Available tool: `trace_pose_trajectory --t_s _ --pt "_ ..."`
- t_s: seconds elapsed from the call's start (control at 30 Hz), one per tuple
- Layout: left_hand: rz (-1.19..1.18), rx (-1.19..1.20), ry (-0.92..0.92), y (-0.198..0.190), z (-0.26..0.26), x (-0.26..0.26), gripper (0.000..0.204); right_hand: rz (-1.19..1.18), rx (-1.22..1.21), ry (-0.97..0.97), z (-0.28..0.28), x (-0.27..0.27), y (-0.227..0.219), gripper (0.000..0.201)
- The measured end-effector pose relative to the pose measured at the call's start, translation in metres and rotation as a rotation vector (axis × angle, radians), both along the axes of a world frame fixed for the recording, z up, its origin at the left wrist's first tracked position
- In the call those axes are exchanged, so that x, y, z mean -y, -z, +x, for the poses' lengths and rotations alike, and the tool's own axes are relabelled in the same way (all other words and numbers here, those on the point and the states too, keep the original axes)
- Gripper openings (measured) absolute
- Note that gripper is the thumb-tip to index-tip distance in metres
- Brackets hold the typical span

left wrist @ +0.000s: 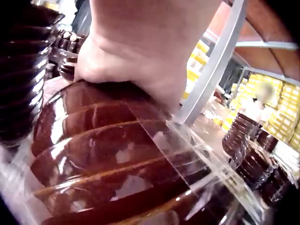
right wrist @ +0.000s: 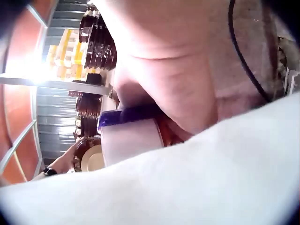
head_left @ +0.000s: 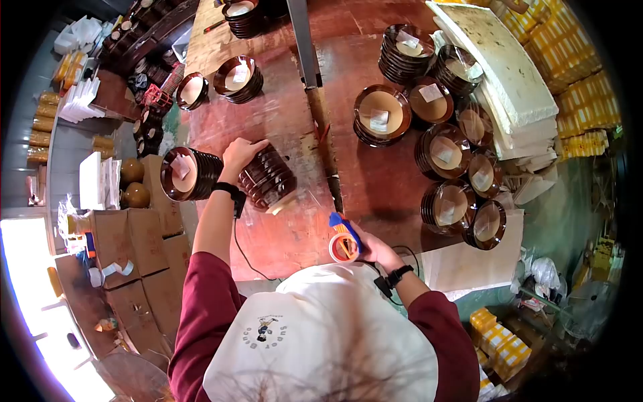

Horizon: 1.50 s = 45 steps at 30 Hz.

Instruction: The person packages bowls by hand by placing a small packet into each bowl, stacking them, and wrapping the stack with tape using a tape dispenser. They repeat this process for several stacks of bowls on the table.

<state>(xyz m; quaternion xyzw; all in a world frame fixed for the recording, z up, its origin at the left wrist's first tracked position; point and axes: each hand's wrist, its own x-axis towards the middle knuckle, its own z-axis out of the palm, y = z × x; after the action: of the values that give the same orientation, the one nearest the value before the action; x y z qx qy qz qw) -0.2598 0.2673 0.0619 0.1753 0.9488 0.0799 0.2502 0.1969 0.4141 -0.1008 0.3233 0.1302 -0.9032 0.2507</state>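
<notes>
My left hand (head_left: 240, 155) grips the upper end of a stack of glossy brown bowls (head_left: 269, 175), which is tilted on the red table (head_left: 221, 234). In the left wrist view clear plastic film (left wrist: 192, 164) runs along the side of these bowls (left wrist: 103, 150). Near the table's front edge, close to my body, my right hand (head_left: 376, 249) holds a tape dispenser (head_left: 343, 238) with a blue end and a roll of tape. The same tape dispenser (right wrist: 131, 138) is partly hidden by the white shirt front in the right wrist view. Left of the left hand stands another bowl stack (head_left: 191, 174).
Several wrapped bowl stacks (head_left: 445, 154) stand on the table's right half, and more stacks (head_left: 239, 79) toward the back left. A metal post (head_left: 303, 43) rises at the far middle, above a gap between boards. White foam sheets (head_left: 499, 63) lie at the right edge.
</notes>
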Motion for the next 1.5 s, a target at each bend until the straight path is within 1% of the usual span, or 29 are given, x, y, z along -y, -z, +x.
trace_pose_trajectory --t_s 0.1,0.17,0.2,0.23,0.3,0.37,0.47,0.5,0.53,0.57,0.6,0.67,0.7,0.73,0.83,0.87,0.97,1.0,1.07,1.1,1.13,1.2,1.23,1.3,1.33,1.37,1.4,1.43,1.5 --pt "-0.077 -0.091 -0.215 0.01 0.003 0.01 0.078 0.174 0.129 -0.002 0.006 0.005 -0.069 0.049" --pt "-0.086 -0.087 -0.299 0.008 0.007 0.01 0.077 0.267 -0.048 0.132 0.03 0.016 0.001 0.034" --pt "-0.093 -0.08 -0.343 0.009 0.012 0.012 0.076 0.099 0.036 0.166 0.021 0.011 -0.014 0.03" --pt "-0.098 -0.074 -0.387 0.008 0.017 0.012 0.076 0.043 0.087 0.183 0.014 0.012 -0.013 0.028" --pt "-0.091 -0.048 -0.384 0.013 0.02 0.024 0.067 -0.064 0.195 0.222 0.001 0.015 -0.01 0.025" --pt "-0.066 -0.026 -0.353 0.05 0.007 0.054 0.063 -0.085 0.238 0.224 -0.009 0.01 -0.017 0.026" --pt "-0.018 0.015 -0.268 0.132 -0.019 0.116 0.056 -0.084 0.26 0.203 -0.019 0.001 -0.035 0.028" --pt "-0.049 0.003 -0.303 0.126 -0.009 0.115 0.057 -0.083 0.266 0.194 -0.021 -0.003 -0.042 0.028" --pt "-0.08 -0.012 -0.337 0.106 0.004 0.107 0.058 -0.086 0.269 0.188 -0.026 -0.005 -0.049 0.029" --pt "-0.109 -0.028 -0.372 0.079 0.02 0.094 0.059 -0.089 0.273 0.183 -0.032 -0.007 -0.054 0.029" --pt "-0.036 -0.052 -0.41 0.046 0.048 0.074 0.058 -0.094 0.272 0.182 -0.037 -0.007 -0.06 0.03" --pt "0.045 -0.478 0.281 -0.032 0.126 0.033 0.057 -0.094 0.256 0.186 -0.045 -0.006 -0.067 0.031" --pt "0.288 -0.204 0.706 -0.047 0.125 0.022 0.063 -0.097 0.242 0.194 -0.047 -0.005 -0.07 0.032" --pt "0.323 -0.352 0.95 -0.027 0.14 0.024 0.084 -0.101 0.235 0.199 -0.043 -0.001 -0.071 0.033" --pt "0.032 -0.323 0.906 -0.031 0.148 0.013 0.106 -0.088 0.246 0.139 -0.038 0.005 -0.073 0.034" --pt "0.034 -0.259 0.873 -0.028 0.142 0.011 0.117 -0.049 0.307 0.16 -0.04 0.008 -0.074 0.034" --pt "0.024 -0.134 0.825 -0.027 0.128 0.006 0.116 -0.101 0.361 0.21 -0.053 0.01 -0.102 0.038" --pt "-0.024 -0.158 0.825 -0.034 0.129 0.002 0.113 -0.096 0.335 0.187 -0.056 0.01 -0.109 0.04" --pt "0.077 -0.11 0.707 -0.019 0.119 0.007 0.11 -0.09 0.282 0.15 -0.061 0.012 -0.118 0.046" --pt "0.129 -0.085 0.65 -0.013 0.116 0.007 0.109 -0.099 0.25 0.144 -0.06 0.02 -0.107 0.047" --pt "0.174 -0.105 0.566 -0.018 0.115 0.003 0.099 -0.107 0.219 0.141 -0.056 0.032 -0.096 0.049" --pt "0.195 -0.017 0.304 -0.017 0.114 0.0 0.09 -0.061 0.181 0.115 -0.042 0.039 -0.087 0.052" --pt "0.203 0.031 0.171 -0.017 0.116 -0.001 0.086 -0.037 0.162 0.103 -0.039 0.04 -0.1 0.054" --pt "0.123 0.042 0.022 -0.019 0.122 -0.002 0.091 0.083 0.18 0.054 -0.027 0.039 -0.127 0.055" --pt "0.084 0.047 -0.055 -0.021 0.126 -0.002 0.095 0.13 0.16 -0.013 -0.019 0.039 -0.119 0.057" --pt "0.049 0.049 -0.133 -0.023 0.126 -0.003 0.1 0.181 0.139 0.016 -0.016 0.037 -0.121 0.057" --pt "0.017 0.05 -0.153 -0.017 0.125 -0.002 0.111 0.231 0.119 0.043 -0.015 0.035 -0.138 0.056" --pt "0.025 0.039 -0.183 -0.01 0.125 -0.002 0.11 0.281 0.098 0.068 -0.015 0.034 -0.147 0.056" --pt "0.039 0.015 -0.252 -0.004 0.126 -0.001 0.107 0.337 0.147 0.038 -0.017 0.032 -0.139 0.052"
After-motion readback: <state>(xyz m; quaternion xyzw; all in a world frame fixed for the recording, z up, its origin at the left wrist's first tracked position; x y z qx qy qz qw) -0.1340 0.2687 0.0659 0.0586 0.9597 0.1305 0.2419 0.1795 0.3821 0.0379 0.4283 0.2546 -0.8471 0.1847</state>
